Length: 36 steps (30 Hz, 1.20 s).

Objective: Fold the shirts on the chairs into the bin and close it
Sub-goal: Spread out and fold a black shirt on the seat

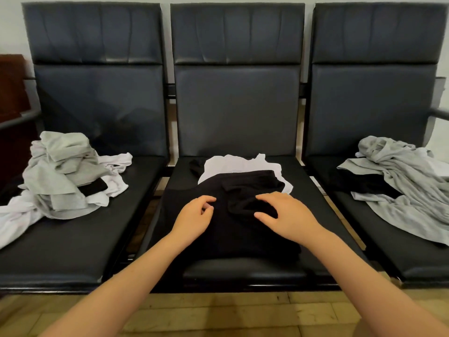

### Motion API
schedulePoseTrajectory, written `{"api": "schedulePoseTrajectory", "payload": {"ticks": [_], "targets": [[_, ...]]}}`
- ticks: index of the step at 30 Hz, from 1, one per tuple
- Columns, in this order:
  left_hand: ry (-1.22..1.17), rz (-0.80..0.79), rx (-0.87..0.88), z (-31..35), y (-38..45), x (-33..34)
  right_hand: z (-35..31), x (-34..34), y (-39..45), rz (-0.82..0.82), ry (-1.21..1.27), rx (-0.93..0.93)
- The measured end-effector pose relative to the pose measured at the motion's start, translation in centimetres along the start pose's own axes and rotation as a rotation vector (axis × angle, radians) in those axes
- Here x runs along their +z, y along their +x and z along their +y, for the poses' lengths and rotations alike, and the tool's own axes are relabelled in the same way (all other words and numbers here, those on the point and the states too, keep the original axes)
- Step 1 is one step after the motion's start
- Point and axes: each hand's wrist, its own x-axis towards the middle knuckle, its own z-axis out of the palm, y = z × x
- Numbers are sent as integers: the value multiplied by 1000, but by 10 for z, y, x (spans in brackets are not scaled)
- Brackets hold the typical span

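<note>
I'm looking down on a row of three dark padded chairs, and my work sits on the middle chair (237, 113), at 12 o'clock from me. A black shirt (218, 229) is spread over its seat, lying on top of a white shirt (233, 164) that shows at its 12 o'clock edge. My left hand (194, 218) rests on the black cloth with the grip loose, fingers curled and thumb near the forefinger, holding nothing that I can make out. My right hand (286, 215) lies just beside it at 3 o'clock, grip wide, fingers spread over a bunched fold of the black shirt, pressing rather than clasping. On the left chair (97, 93), at 9 o'clock, sits a crumpled heap of grey and white shirts (65, 176). On the right chair (374, 98), at 3 o'clock, grey shirts (401, 186) sprawl over something black. The wooden floor (218, 312) shows at 6 o'clock.
</note>
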Motion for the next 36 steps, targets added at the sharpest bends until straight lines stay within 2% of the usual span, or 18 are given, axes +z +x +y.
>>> {"api": "schedulePoseTrajectory", "payload": {"ticks": [2,4,8,9,12,13,15,17,19,22,26,28,31,34,36], "targets": [[-26,-31,9,7,0,4,12,0,-9,-110,89,97],[-29,-52,29,12,0,7,14,4,-20,-146,245,100],[-64,-62,23,17,2,11,2,10,-34,51,394,-2],[-84,-47,18,18,2,11,-4,9,-38,27,445,-46],[-64,62,44,23,2,10,-18,9,-46,-196,601,-107],[-39,102,70,26,3,10,-18,9,-47,-204,635,-97],[-13,132,131,33,3,10,-11,10,-43,-89,701,-25],[-4,102,165,42,5,15,4,14,-33,87,693,101],[34,29,179,49,11,23,20,19,-24,177,579,227],[126,-65,119,56,26,37,40,29,-14,154,459,348],[78,-64,87,61,34,46,46,30,-3,127,519,384],[-33,-28,112,62,34,47,43,27,3,160,559,386],[-230,110,104,61,35,41,42,23,15,242,561,304],[-414,263,22,54,39,32,48,16,37,180,446,182],[-428,299,-16,46,42,31,50,11,54,142,403,149]]}}
